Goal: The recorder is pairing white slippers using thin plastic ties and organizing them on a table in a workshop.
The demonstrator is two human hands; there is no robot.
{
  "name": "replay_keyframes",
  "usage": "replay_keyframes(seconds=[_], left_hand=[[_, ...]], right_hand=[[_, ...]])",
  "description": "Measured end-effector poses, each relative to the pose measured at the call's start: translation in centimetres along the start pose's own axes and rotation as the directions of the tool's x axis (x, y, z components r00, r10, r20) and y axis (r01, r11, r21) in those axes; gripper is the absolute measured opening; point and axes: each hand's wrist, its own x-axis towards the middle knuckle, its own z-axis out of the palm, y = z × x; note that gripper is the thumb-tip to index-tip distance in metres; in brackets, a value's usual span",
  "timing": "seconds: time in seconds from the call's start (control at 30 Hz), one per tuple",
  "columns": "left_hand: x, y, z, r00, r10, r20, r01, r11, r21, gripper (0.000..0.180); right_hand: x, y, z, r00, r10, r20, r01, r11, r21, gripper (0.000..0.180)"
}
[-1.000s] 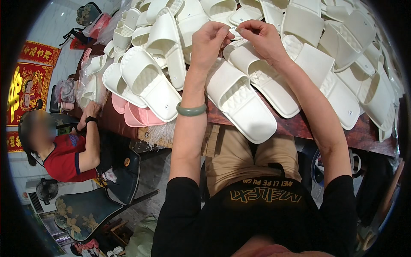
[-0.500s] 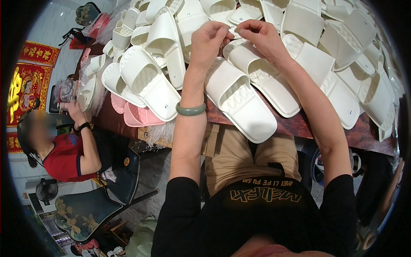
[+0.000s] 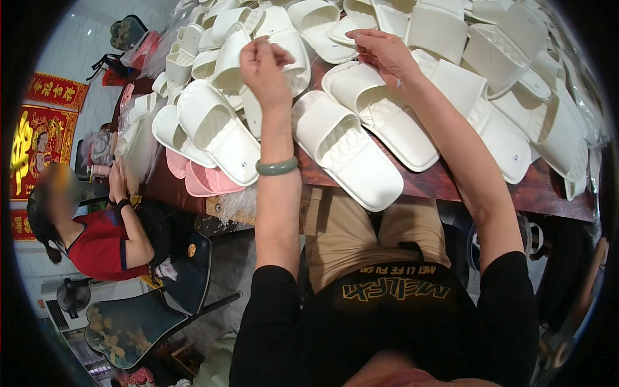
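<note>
My left hand [image 3: 265,68] is raised over the white slippers at the back of the pile, its fingers curled in. Across a gap, my right hand [image 3: 383,55] hovers above a white slipper [image 3: 409,145], thumb and forefinger pinched together and pointing left. If either hand grips something, it is too small to make out. Nearest me lies another white slipper [image 3: 371,177], its heel over the table edge. Left of my forearm, a white slipper [image 3: 235,164] rests partly on pink slippers [image 3: 216,180].
Many white slippers cover the dark red wooden table [image 3: 464,184], with clear plastic wrap [image 3: 596,122] at the right. A co-worker in a red shirt [image 3: 103,238] sits at the left, hands together near the table. An office chair [image 3: 132,326] stands at lower left.
My hands, close together half a second ago, have moved apart. The left went left and slightly down; the right stayed almost in place. The co-worker's hands have come together.
</note>
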Motion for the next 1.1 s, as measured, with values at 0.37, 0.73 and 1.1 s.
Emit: replay_keyframes(seconds=[0.37,0.73,1.1], left_hand=[[-8.5,8.7,6.3,0.839,-0.284,0.464,-0.129,0.725,0.677,0.018],[-10.3,10.2,5.1,0.785,-0.405,0.468,0.073,0.812,0.579,0.013],[-12.3,7.6,6.5,0.84,-0.408,0.357,0.083,0.748,0.659,0.023]], right_hand=[[-1.0,-1.1,0.5,0.999,-0.027,-0.044,0.041,0.934,0.354,0.025],[0.8,-0.3,0.5,0.99,-0.128,0.051,0.098,0.917,0.387,0.013],[-0.9,-0.3,1.8,0.994,-0.102,0.049,0.087,0.962,0.257,0.022]])
